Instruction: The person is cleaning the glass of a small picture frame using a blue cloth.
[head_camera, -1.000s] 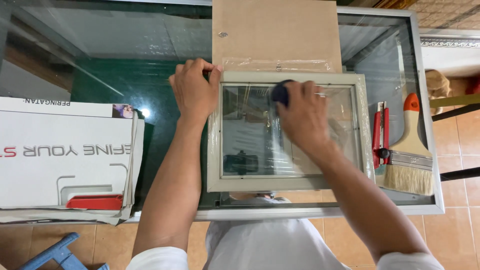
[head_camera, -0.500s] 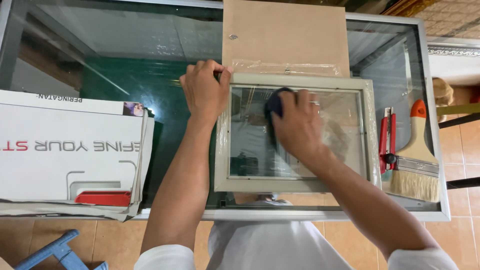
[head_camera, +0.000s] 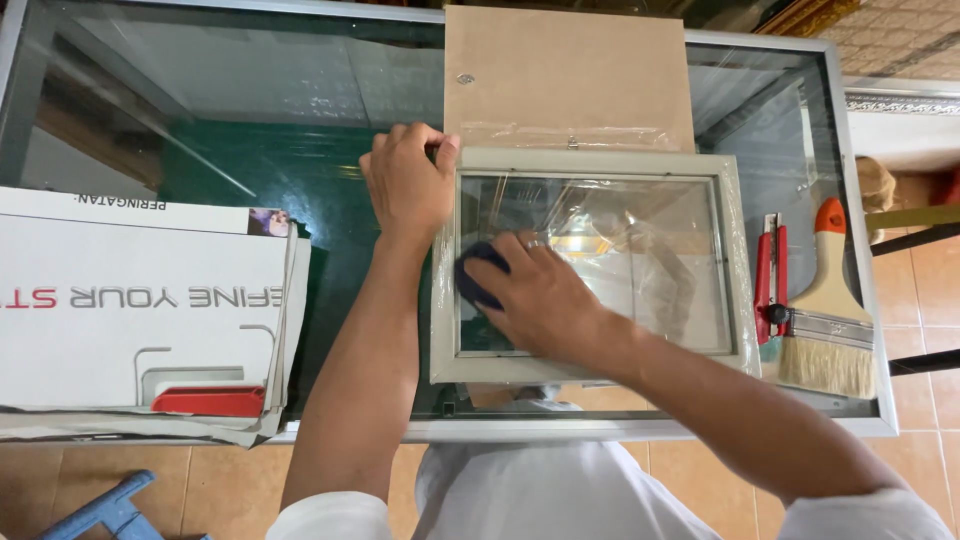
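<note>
Here, my right hand (head_camera: 545, 300) has slid from the middle of the glass to its left side, its grip closed over a dark blue cloth (head_camera: 478, 278) pressed flat on the pane; the wiping has thus reached the frame's left margin. My left hand (head_camera: 408, 185) stays clamped on the upper left corner of the grey picture frame (head_camera: 590, 160), which lies at the table's near edge, right of centre. A brown backing board (head_camera: 565, 70) lies beyond the frame, touching its far side. Near the table's right edge lie a red utility knife (head_camera: 765, 265) and a broad paintbrush (head_camera: 828, 325). A white cardboard box (head_camera: 140, 310) occupies the near left corner. Crinkled clear film (head_camera: 650, 250) shows under the glass.
</note>
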